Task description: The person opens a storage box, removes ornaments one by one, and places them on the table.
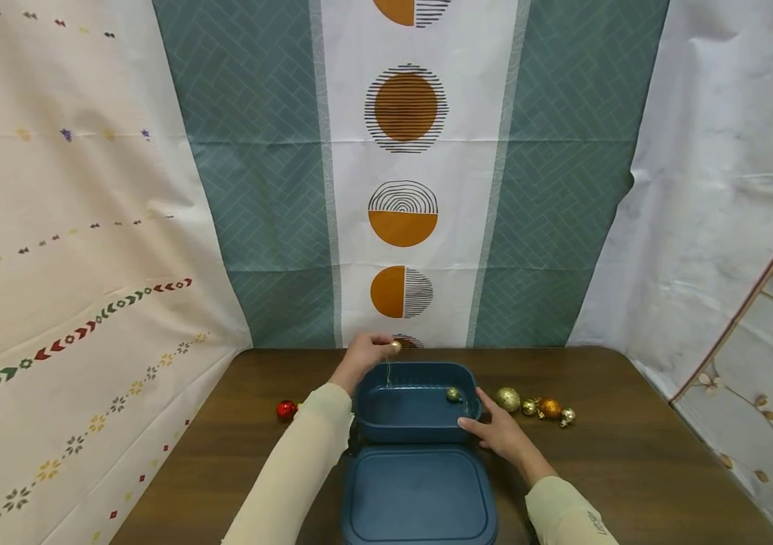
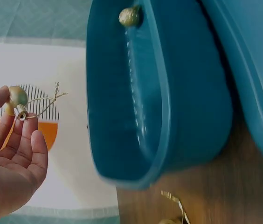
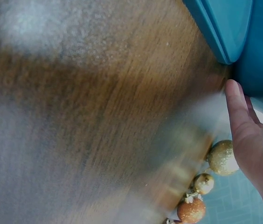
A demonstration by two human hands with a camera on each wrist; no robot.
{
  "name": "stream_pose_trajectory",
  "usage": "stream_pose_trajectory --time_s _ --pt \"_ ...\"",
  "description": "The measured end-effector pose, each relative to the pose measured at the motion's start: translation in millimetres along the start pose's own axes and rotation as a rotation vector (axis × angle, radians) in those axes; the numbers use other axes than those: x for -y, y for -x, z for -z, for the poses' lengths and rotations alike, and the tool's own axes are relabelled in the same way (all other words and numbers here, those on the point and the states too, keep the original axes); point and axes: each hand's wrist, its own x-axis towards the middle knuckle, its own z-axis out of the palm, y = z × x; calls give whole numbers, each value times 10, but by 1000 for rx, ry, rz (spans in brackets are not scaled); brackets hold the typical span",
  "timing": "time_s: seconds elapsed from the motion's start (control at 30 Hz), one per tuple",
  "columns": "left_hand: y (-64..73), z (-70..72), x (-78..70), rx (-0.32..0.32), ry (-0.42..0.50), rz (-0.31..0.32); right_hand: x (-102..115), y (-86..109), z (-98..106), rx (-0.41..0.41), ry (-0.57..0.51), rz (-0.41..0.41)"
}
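My left hand [image 1: 363, 357] is raised over the far left rim of a deep blue plastic container [image 1: 393, 433]. Thumb and fingers pinch a small shiny gold Christmas bauble [image 2: 17, 96], and its gold string [image 2: 43, 105] dangles from the cap. Inside the container, toward its right end, lies another small gold bauble [image 1: 453, 394]. My right hand [image 1: 503, 433] holds the container's right end, thumb along the front wall and fingers at the side. In the right wrist view, part of those fingers is hidden behind the hand.
A blue lid [image 1: 420, 496] lies flat in front of the container. Right of it sit a glittery gold bauble [image 1: 508, 400], an orange bauble [image 1: 550, 409] and smaller gold ones [image 1: 567, 417]. A red bauble [image 1: 286, 410] rests to the left on the wooden table [image 1: 618, 469]. Patterned cloths hang behind.
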Motion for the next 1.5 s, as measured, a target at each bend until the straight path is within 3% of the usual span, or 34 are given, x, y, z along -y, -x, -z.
stream_pose_trajectory --time_s 0.3,0.67,1.17,1.5 --pt "12 298 145 -83 14 13 -17 1 16 -4 4 -5" --pt "66 685 377 -134 44 73 -35 -2 22 -8 3 -7" --pt "283 1203 668 -163 61 135 7 23 0 -4 16 9" --pt "393 1503 921 -204 -1 163 6 26 8 -3 6 17"
